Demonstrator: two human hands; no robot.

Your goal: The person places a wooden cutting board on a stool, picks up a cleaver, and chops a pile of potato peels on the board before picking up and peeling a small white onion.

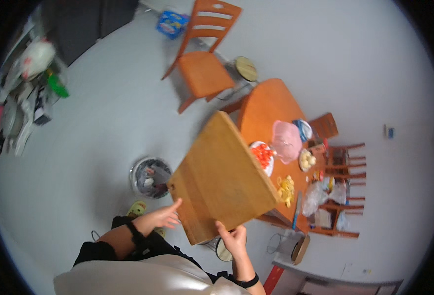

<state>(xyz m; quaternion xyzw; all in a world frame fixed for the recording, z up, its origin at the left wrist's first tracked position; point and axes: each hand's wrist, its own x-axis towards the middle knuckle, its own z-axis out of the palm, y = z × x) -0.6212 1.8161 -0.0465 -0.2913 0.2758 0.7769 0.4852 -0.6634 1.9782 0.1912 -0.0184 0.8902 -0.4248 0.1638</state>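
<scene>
A thick wooden cutting board (222, 177) is tilted in the air in front of me, its broad face turned up. My right hand (232, 240) grips its near edge, thumb on top and the other fingers mostly hidden beneath. Beside the board's left edge is my left hand (168, 215), fingers apart, its thumb at the edge; whether it bears any weight I cannot tell. Just past the board's left corner stands a round trash bin (134, 178) with a dark liner and scraps inside.
An orange wooden table (263, 105) at the right carries a plate of chopped red pieces (262, 155), a pink basket (287, 141), yellow pieces (286, 190), a bowl of pale round items (306, 160) and a knife (296, 210). A wooden chair (204, 73) stands beyond. Bags and boxes clutter the far left.
</scene>
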